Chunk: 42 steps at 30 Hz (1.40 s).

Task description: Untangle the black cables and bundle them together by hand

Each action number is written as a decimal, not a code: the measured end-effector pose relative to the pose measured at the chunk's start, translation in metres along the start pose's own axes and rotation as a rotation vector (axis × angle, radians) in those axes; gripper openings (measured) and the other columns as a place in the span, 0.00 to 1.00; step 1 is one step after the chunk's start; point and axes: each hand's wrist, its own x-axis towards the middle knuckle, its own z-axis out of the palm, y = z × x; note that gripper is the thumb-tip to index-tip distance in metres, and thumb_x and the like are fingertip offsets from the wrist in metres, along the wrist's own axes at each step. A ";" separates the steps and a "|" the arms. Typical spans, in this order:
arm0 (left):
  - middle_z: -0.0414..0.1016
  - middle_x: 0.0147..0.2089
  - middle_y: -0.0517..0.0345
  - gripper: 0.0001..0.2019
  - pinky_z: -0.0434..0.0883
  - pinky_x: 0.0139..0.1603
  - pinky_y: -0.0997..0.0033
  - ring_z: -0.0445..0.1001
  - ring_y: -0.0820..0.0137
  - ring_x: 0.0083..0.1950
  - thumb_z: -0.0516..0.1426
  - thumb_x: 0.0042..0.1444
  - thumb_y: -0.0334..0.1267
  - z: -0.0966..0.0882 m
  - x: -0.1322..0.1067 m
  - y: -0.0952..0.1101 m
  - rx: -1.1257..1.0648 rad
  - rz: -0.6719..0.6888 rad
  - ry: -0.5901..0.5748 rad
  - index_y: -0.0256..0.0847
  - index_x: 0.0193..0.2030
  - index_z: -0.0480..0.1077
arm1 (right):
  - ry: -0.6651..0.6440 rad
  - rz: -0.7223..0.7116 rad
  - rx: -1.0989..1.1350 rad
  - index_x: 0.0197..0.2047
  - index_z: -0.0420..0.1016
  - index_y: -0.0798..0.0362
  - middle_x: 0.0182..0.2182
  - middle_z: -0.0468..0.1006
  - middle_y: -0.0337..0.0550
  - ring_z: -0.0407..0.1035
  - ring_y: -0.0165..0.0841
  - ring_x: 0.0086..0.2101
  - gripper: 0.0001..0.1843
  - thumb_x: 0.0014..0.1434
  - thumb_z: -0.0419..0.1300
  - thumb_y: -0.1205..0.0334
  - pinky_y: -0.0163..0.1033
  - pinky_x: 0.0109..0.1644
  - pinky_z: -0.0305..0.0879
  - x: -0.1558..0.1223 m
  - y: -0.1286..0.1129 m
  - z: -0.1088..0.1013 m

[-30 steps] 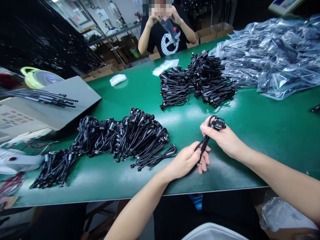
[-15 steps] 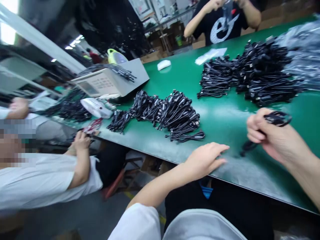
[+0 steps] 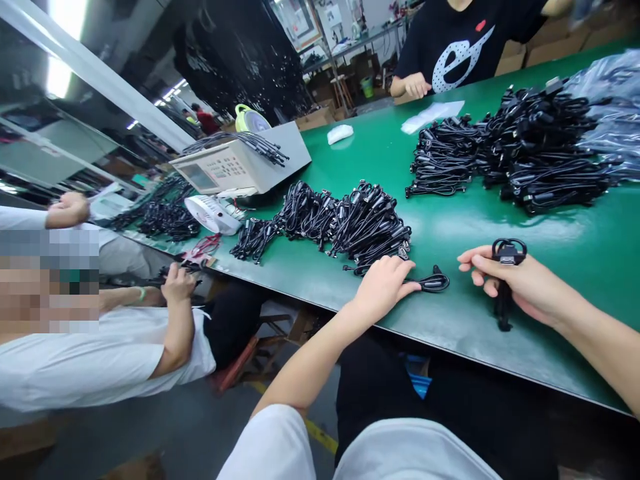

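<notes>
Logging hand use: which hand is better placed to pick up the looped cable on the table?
Probably the left hand: it is at the looped cable by the near pile. The right hand is farther off and holds a bundled cable.

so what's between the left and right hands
The head view shows a looped black cable poking out from the left hand, then bare green tabletop before the right hand.

Bright tube lights point(image 3: 59, 77) burn to white beyond the left end of the green table point(image 3: 450, 223). Pale glare lies along its near edge; the space beneath is dim. The held cable point(image 3: 509, 254) looks fairly crisp, plastic bags point(image 3: 613, 87) toward the far right corner soft; wide-angle stretch warps the margins.
</notes>
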 end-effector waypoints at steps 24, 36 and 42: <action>0.70 0.41 0.61 0.17 0.64 0.49 0.72 0.67 0.73 0.43 0.67 0.53 0.41 -0.002 0.070 0.033 -1.779 -0.131 0.102 0.43 0.47 0.71 | 0.133 -0.076 -0.294 0.44 0.80 0.50 0.37 0.80 0.42 0.71 0.36 0.36 0.17 0.63 0.61 0.47 0.40 0.41 0.64 -0.013 -0.007 0.008; 0.73 0.44 0.58 0.26 0.70 0.41 0.73 0.71 0.72 0.40 0.71 0.47 0.39 -0.010 0.068 0.037 -1.599 -0.174 0.039 0.45 0.54 0.71 | -0.087 -0.015 -0.386 0.37 0.76 0.51 0.33 0.77 0.39 0.68 0.35 0.33 0.14 0.56 0.66 0.49 0.38 0.38 0.63 -0.016 -0.005 0.016; 0.78 0.37 0.60 0.27 0.72 0.43 0.75 0.76 0.75 0.37 0.74 0.38 0.32 -0.003 0.071 0.038 -1.817 -0.289 0.088 0.39 0.46 0.72 | -0.059 -0.024 -0.333 0.40 0.77 0.51 0.36 0.77 0.40 0.69 0.35 0.36 0.14 0.61 0.63 0.49 0.38 0.41 0.61 -0.014 -0.002 0.016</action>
